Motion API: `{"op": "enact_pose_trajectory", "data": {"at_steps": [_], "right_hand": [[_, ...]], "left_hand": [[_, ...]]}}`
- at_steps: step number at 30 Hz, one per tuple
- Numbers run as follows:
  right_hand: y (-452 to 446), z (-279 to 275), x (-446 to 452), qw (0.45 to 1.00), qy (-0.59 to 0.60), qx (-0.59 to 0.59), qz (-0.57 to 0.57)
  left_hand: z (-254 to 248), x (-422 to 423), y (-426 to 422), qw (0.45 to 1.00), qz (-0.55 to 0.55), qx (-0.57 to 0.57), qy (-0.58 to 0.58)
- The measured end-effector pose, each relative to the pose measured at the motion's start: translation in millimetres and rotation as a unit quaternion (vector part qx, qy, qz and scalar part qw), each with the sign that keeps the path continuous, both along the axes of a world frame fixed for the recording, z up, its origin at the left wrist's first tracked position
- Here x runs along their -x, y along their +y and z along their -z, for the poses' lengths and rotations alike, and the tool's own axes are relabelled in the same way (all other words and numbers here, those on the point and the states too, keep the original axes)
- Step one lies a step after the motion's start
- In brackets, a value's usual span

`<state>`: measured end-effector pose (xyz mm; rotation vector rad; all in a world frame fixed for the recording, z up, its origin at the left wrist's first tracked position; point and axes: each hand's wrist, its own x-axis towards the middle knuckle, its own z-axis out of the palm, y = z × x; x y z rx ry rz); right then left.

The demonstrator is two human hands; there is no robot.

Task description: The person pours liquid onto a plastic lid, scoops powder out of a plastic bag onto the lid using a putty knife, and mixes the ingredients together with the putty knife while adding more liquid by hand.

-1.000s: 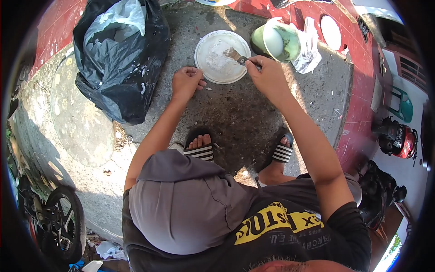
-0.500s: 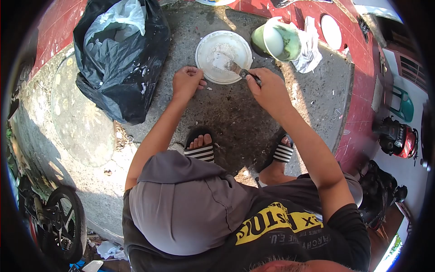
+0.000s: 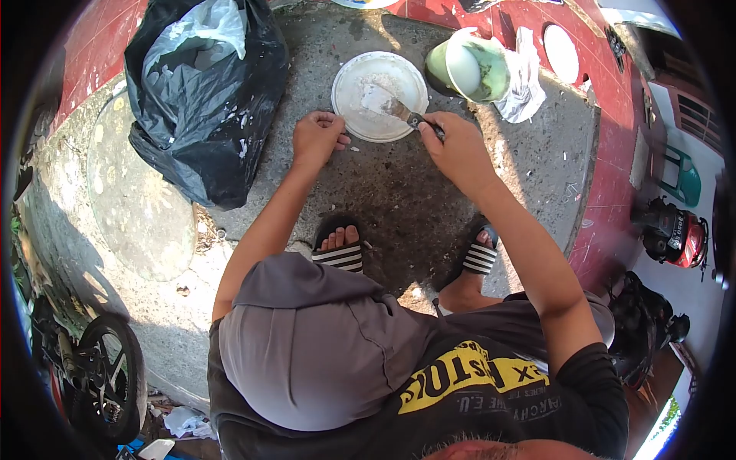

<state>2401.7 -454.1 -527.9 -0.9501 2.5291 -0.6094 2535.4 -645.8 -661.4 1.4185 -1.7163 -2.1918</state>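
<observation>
A round white bucket lid (image 3: 356, 77) lies on the concrete, with white powdery or pasty material (image 3: 373, 93) on its middle. My left hand (image 3: 316, 139) is closed at the lid's lower left edge, thumb and fingers pinched at the rim. In my right hand (image 3: 458, 149) is a putty knife (image 3: 415, 120), gripped by its dark handle. Its metal blade points left and rests over the lid, by the white material. The exact contact of the blade is hard to see.
A black plastic bag (image 3: 203, 130) with white plastic inside stands at left. Right of the lid is a greenish bucket (image 3: 491, 73) beside a crumpled white plastic bag (image 3: 526, 84). Sandalled feet (image 3: 337, 244) are below. A motorcycle wheel (image 3: 111, 376) shows at lower left.
My right hand and the putty knife have shifted slightly to the right across the lid. My left hand stays at the rim, and the lid has barely moved.
</observation>
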Motion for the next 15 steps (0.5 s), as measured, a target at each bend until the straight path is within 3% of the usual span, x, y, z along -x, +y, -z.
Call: {"op": "enact_pose_trajectory", "data": {"at_steps": [15], "right_hand": [[0,-12,7,1.000,0.002,-0.014,0.014]], "left_hand": [[0,2,-1,1.000,0.003,0.001,-0.004]]}}
